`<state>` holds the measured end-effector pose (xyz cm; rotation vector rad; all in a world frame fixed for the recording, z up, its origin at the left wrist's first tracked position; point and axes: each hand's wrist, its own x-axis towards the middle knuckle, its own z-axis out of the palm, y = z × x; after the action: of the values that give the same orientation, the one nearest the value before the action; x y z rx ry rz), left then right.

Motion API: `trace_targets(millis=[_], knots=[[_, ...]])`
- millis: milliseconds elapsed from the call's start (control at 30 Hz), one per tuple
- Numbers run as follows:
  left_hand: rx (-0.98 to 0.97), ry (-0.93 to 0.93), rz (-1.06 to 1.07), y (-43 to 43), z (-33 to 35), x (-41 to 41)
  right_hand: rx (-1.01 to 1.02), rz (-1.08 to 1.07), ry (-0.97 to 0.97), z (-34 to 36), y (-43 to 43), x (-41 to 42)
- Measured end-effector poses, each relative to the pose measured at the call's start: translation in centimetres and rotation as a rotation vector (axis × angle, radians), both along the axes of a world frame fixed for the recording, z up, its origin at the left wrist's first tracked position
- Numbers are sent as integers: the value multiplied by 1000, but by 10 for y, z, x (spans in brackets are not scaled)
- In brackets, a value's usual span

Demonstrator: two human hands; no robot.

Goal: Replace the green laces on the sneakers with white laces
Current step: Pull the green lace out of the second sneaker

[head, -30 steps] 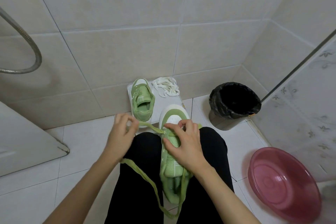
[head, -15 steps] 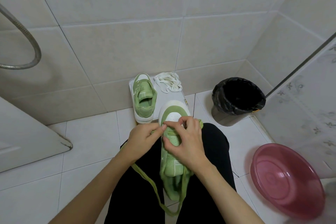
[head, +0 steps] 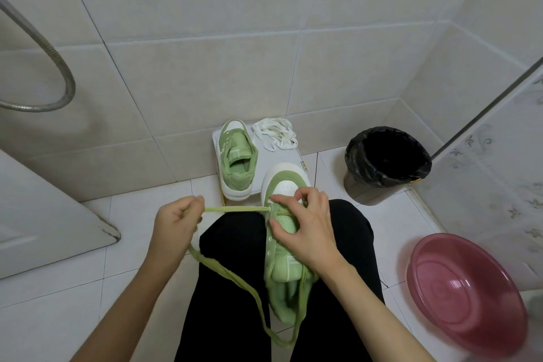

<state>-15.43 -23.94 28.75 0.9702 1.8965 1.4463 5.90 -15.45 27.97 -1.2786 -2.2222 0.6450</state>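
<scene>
Just the one camera here, worn on the person's head, so it looks out from up top and tips forward and down over the lap. Closest to the lens, low and central in frame, are the left hand [head: 176,222] pinching the green lace [head: 235,209] and the right hand [head: 305,229] gripping the sneaker [head: 282,247] on the knees [head: 349,232]. The forearms run in from the bottom corners. The lens is super wide, so the tile lines bow. The tiled wall [head: 235,38] fills the top half, with the floor [head: 58,317] below. The bin [head: 388,156] and pink basin [head: 467,294] sit off to the right, and the shower hose [head: 71,88] is at the left edge.
</scene>
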Motion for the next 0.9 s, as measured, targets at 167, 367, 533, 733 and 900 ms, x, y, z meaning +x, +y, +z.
trace_targets(millis=[167,367,533,733,900], knots=[[-223,525,-197,12,-3,18,-6,14,-22,-1,1,-1],[-181,691,-318,32,-3,61,14,10,-3,-1,-2,-2],[-103,345,-318,40,-3,62,74,-8,-22,-1,-2,-2],[125,-307,-106,25,5,62,95,-10,16,-4,-1,0],[376,-1014,301,27,1,52,50,-6,-3,-4,0,0]])
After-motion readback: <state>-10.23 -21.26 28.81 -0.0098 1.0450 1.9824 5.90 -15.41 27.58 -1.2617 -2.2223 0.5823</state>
